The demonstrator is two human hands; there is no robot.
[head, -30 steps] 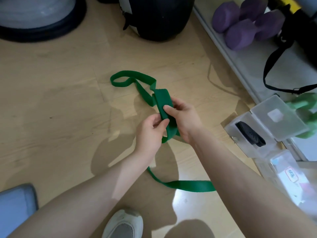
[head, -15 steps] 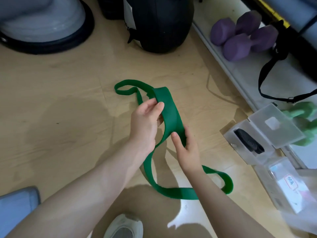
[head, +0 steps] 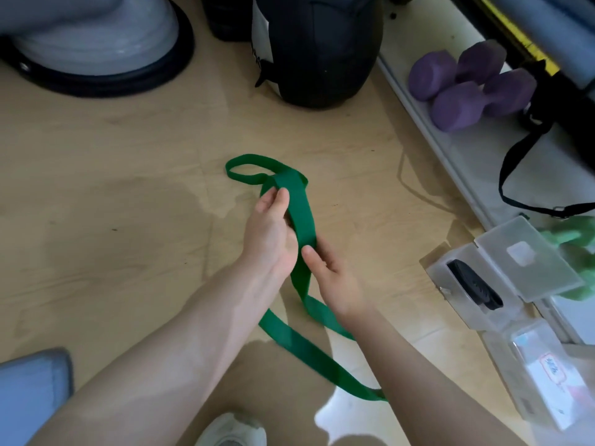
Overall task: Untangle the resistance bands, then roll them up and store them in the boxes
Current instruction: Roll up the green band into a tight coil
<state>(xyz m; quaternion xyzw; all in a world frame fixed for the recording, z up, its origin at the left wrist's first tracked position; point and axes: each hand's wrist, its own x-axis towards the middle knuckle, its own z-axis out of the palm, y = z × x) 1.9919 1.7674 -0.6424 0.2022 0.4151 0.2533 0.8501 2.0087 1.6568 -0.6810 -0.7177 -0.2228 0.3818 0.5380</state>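
The flat green elastic resistance band (head: 301, 214) is held above the pale wooden floor (head: 128, 162) btwn both hands. By the left hand (head: 270, 233) the upper stretch is gripped, fingers curled round the strip w/ fingertips near its top fold. By the right hand (head: 335, 275) the band is pinched lower down, thumb pressed onto the green face, just beside the left palm. From the grip outward: a small loop is seen lying beyond the left fingers, twisted over itself; below the hands the strip is crossed once and trailed toward the white shoe (head: 231, 429), its far end hidden behind the right forearm.

Step in hand, as judged: untangling, not yet rolling. The twist at the top loop and the crossing below are prob. to be worked flat first; the next move calls for the strip to be fed thru the fingers so both layers lie flush, then rolled from one end.

To the right, an open clear plastic box (head: 467, 291) is seen w/ a black rolled band (head: 473, 284) already inside. Nearer, a second clear plastic box (head: 547, 381) carries a white red-edged sticker w/ handwriting; it can't be read. No brand is legible.
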